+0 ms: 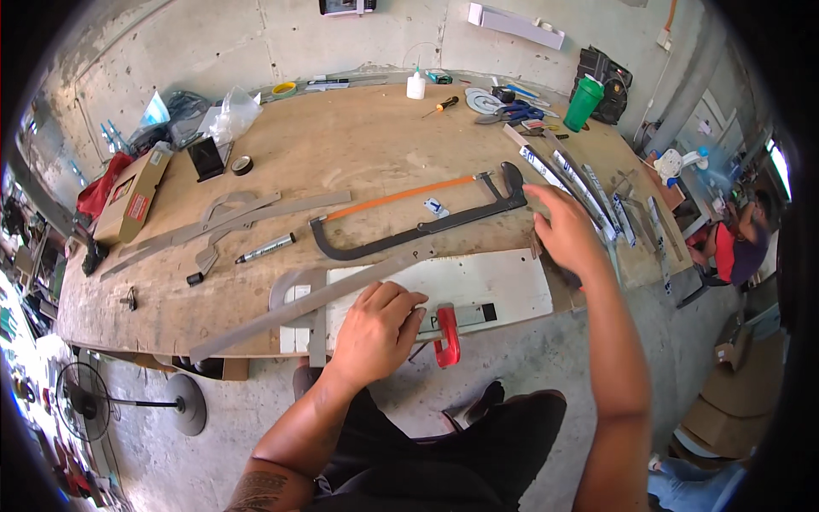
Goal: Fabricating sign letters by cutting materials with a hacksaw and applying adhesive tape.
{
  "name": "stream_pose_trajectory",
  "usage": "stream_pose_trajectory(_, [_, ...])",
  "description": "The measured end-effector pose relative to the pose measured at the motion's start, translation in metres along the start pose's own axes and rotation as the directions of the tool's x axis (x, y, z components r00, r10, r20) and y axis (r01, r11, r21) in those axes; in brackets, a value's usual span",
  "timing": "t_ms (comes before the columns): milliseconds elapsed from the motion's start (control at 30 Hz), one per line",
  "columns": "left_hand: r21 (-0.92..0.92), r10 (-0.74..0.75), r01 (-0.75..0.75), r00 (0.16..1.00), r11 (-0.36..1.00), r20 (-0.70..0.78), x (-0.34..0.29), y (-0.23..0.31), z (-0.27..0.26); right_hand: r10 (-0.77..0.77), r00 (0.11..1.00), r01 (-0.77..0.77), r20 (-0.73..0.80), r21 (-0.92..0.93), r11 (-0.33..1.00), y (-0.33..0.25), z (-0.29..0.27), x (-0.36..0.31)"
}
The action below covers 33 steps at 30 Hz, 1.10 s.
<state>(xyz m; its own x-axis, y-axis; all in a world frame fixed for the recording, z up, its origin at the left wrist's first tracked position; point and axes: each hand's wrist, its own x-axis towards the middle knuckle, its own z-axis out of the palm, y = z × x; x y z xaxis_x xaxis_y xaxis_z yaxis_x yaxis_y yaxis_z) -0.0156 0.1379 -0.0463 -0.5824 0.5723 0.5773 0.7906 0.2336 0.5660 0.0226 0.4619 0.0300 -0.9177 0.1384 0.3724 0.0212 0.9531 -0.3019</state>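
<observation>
Beside the red clamp (446, 337), my left hand (380, 328) is closed with its fingers curled, low over the white board (516, 277). Whatever its fingers grip is hidden. A short metal strip (478, 314) with a dark end lies under the clamp and runs toward that hand. Past its knuckles, a long flat metal bar (256, 322) slants across the board. My right hand (563, 226) is open, fingers apart and bent, just right of the handle of a hacksaw (435, 225). The hacksaw has a black frame and an orange blade, and lies on the wooden table.
Left of the hacksaw are a marker (266, 247) and several flat metal pieces (230, 218). Several metal strips (589, 183) with printed film lie at right. A green tumbler (583, 104) and white bottle (415, 85) stand behind. A fan (183, 403) stands on the floor.
</observation>
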Motion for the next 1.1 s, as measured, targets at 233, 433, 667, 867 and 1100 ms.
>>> stream_pose_trajectory(233, [0.020, -0.029, 0.027, 0.998, 0.999, 0.058, 0.005, 0.003, -0.001, -0.103, 0.944, 0.252, 0.312, -0.488, 0.835, 0.086, 0.045, 0.070])
stream_pose_trajectory(433, [0.024, -0.049, 0.048, 0.996, 0.999, 0.072, 0.007, 0.003, 0.002, -0.303, 0.813, 0.548, 0.497, -0.479, 0.686, 0.093, 0.042, 0.097])
stream_pose_trajectory(667, [0.090, 0.014, -0.015, 1.000, 0.996, 0.010, 0.005, 0.003, 0.007, -0.497, 0.708, 0.706, 0.502, -0.471, 0.529, 0.084, -0.034, 0.087])
stream_pose_trajectory(867, [0.212, 0.006, -0.005, 1.000, 0.977, -0.001, 0.004, 0.006, 0.013, -0.477, 0.769, 0.640, 0.427, -0.513, 0.572, 0.009, -0.117, 0.005])
stream_pose_trajectory(1100, [0.268, 0.064, -0.058, 0.998, 0.962, -0.015, 0.000, -0.002, 0.021, -0.129, 0.955, 0.181, 0.266, -0.182, 0.966, -0.047, -0.131, -0.111])
